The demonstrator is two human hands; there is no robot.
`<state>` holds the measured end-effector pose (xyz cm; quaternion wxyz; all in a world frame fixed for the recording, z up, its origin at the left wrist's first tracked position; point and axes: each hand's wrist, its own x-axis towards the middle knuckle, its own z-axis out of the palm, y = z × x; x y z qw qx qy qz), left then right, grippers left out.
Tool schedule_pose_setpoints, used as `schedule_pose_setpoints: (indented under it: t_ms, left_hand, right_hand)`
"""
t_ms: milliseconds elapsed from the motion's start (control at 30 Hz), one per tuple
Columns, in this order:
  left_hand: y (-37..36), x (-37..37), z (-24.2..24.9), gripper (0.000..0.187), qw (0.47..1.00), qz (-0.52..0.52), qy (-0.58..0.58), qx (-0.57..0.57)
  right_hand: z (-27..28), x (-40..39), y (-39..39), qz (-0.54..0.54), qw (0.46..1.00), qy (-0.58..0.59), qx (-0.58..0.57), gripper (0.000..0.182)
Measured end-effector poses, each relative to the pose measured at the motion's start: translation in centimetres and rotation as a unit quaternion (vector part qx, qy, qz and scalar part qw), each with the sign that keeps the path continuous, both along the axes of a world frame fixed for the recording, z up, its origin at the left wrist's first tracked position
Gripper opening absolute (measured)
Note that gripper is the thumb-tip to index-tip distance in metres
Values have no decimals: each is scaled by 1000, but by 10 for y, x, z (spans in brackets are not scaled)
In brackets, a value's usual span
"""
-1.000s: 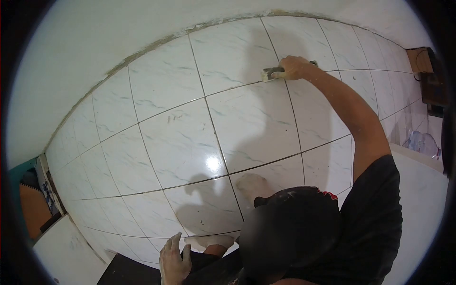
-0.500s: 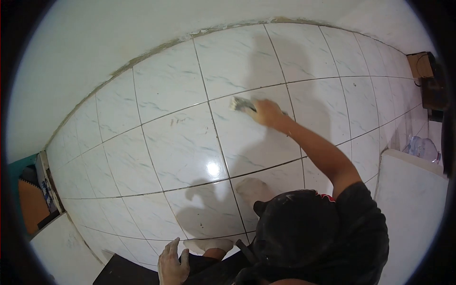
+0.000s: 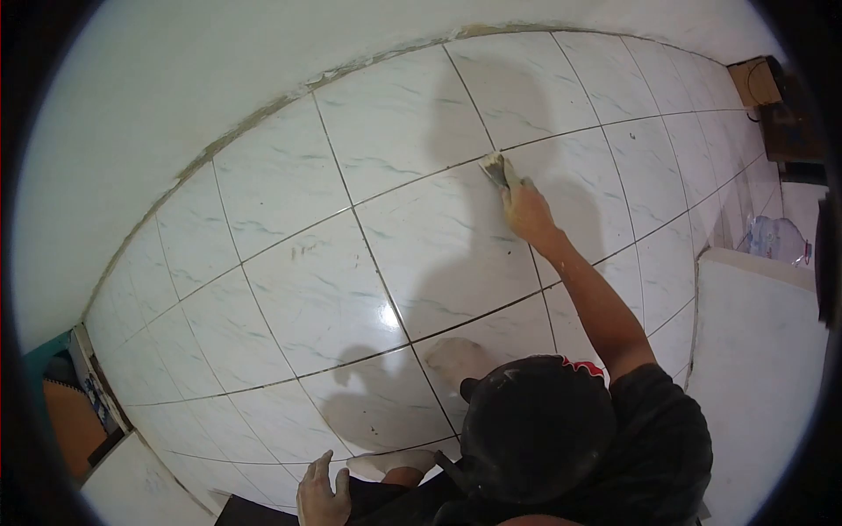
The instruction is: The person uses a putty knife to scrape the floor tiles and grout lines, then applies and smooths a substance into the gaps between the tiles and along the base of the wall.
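My right hand [image 3: 529,213] is closed around a putty knife [image 3: 498,174] with pale paste on its broad end. The knife's end meets the dark joint between white marbled tiles [image 3: 421,254], close to where two joints cross. My left hand [image 3: 323,495] hangs over dark trousers at the bottom edge. Its fingers are spread, look dusted with white, and hold nothing.
A black cap [image 3: 535,430] covers part of the lower view. Pale-covered feet rest on the tiles. A clear plastic bottle [image 3: 778,240] lies by a low white ledge [image 3: 759,267] at right; a cardboard box [image 3: 752,81] stands farther back. A white wall [image 3: 175,96] borders the floor.
My right hand has moved the putty knife right and slightly away, onto the joint, and turned it to point farther away. My left hand stays near the same spot. The whole view has shifted a little.
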<state>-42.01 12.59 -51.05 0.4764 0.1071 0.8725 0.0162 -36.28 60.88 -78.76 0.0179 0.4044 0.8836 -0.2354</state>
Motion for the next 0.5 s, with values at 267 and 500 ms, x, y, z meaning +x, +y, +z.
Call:
schedule_pose_setpoints:
  t_ms: [267,500]
  left_hand:
    - [0,1,-6,45,1000,5,-12,-11]
    - [6,-2,-6,46,1000,-6,-5,5]
  right_hand:
    - [-2,-62,29,46,990,-132,1,43]
    - [-3,-83,35,64,994,-84,-2,25]
